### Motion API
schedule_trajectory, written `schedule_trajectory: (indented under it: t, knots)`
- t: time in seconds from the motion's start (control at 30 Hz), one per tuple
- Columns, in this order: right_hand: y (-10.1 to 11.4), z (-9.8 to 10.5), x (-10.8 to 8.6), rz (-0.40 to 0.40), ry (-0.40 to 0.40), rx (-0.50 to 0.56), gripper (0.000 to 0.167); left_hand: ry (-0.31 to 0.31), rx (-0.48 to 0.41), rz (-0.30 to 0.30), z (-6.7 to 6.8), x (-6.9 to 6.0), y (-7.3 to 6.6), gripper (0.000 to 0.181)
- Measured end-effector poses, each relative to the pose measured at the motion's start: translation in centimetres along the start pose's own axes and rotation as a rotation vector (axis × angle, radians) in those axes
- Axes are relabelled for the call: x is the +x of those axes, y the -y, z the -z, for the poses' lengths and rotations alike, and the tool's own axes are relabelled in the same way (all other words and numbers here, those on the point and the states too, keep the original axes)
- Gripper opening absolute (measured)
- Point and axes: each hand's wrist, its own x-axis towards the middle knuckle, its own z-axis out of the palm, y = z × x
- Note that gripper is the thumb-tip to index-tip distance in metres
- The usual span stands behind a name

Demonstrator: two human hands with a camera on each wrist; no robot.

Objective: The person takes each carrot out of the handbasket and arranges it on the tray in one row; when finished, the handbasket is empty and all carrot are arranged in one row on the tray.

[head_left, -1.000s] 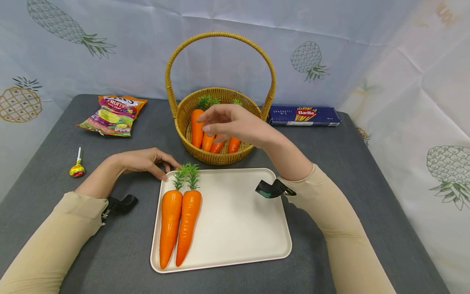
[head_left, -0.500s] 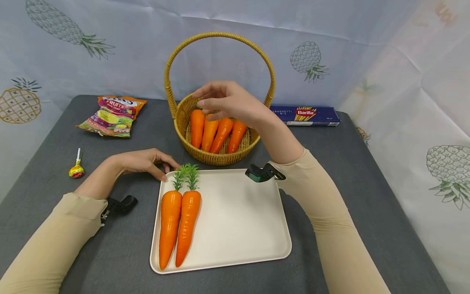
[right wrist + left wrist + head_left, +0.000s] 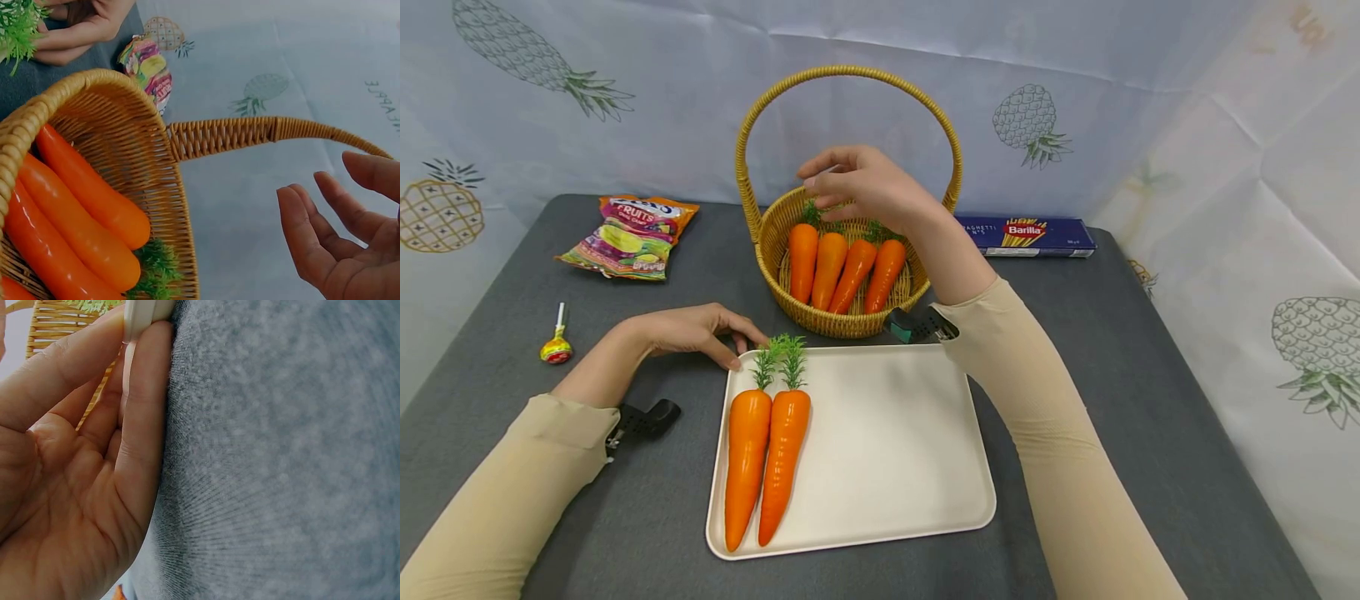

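Observation:
My left hand (image 3: 688, 331) pinches the back left corner of a cream tray (image 3: 887, 450), thumb above and a finger under the rim in the left wrist view. Two orange carrots with green tops, a left one (image 3: 747, 454) and a right one (image 3: 785, 454), lie side by side along the tray's left side. Behind the tray stands a wicker basket (image 3: 842, 325) holding several carrots (image 3: 81, 219). My right hand (image 3: 876, 187) hovers over the basket, beneath its tall arched handle (image 3: 850, 72). Its fingers (image 3: 297, 228) are loosely bent with nothing between them, apart from the carrots.
A blue spaghetti box (image 3: 1030, 237) lies right of the basket, partly behind my right arm. At the back left is a bright candy bag (image 3: 632, 236), with a lollipop (image 3: 557, 343) nearer the front. A pineapple-print cloth (image 3: 700, 100) hangs behind the grey table (image 3: 1112, 375).
My right hand has risen and moved back from low over the basket, uncovering the carrots inside. The left hand stays at the tray corner; the tray and its carrots have not moved.

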Motion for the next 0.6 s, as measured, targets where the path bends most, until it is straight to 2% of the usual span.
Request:
schedule_trajectory:
  t: [0.6]
  knots:
    - [-1.9,0.8,4.2,-0.143,0.012,0.022,0.039,-0.003,-0.002,0.010,0.0,-0.1,-0.2,0.054]
